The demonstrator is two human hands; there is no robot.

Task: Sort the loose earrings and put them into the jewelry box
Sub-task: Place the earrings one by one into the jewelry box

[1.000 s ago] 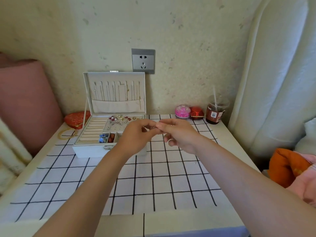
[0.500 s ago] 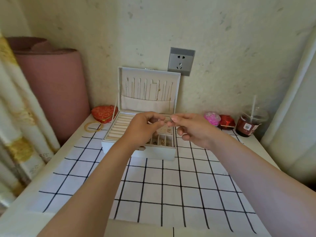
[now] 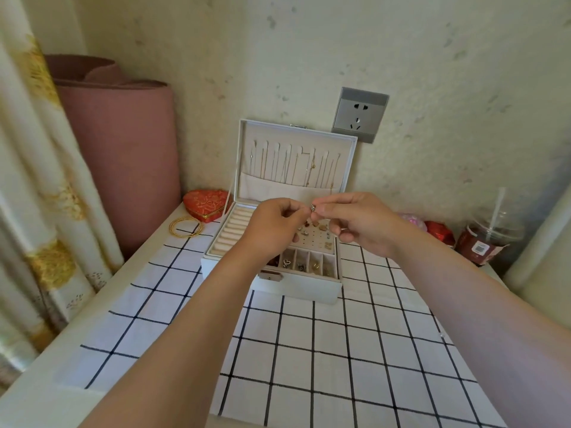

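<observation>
**One earring pinched above the open box**

One small earring [image 3: 313, 207] sits mid-frame between both hands, now drawn slightly apart compared with half a second ago. The right hand [image 3: 355, 223] pinches it at the fingertips; the left hand [image 3: 272, 227] is curled shut beside it, on what I cannot tell. Below, the jewelry box [image 3: 296, 282] stands open on the tabletop [image 3: 340, 350], so placement looks imminent.

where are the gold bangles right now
In the head view the gold bangles lie at the table's far left, just in front of the red heart-shaped box, left of the open jewelry box.
</observation>
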